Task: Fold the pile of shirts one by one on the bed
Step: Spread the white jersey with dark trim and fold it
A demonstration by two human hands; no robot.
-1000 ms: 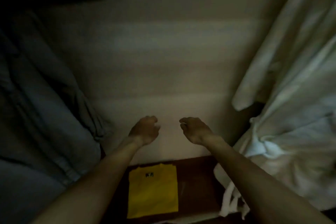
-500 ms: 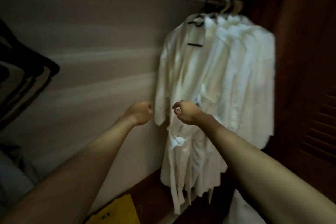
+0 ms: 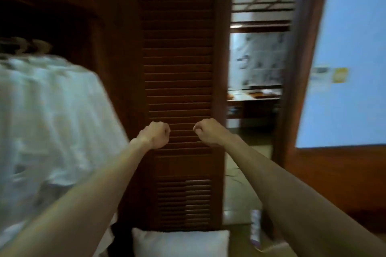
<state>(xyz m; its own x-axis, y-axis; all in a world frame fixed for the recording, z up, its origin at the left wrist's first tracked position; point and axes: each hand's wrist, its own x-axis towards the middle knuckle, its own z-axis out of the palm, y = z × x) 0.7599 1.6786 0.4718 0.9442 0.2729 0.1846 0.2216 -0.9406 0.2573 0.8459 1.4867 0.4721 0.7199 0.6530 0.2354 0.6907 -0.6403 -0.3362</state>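
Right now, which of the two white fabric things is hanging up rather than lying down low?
The white robes on the left, hanging in the wooden wardrobe. The white pillow lies low at the bottom edge.

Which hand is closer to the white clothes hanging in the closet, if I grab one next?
Left, probably. The left hand is held up beside the white garments, while the right hand is nearer the doorway; both are curled, holding nothing.

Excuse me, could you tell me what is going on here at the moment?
A person holds both arms out in front, the left hand and right hand curled into fists with nothing in their grip. They face a dark louvred wooden door. White garments hang at the left, blurred, and a white pillow lies below. No shirt is being folded in this view.
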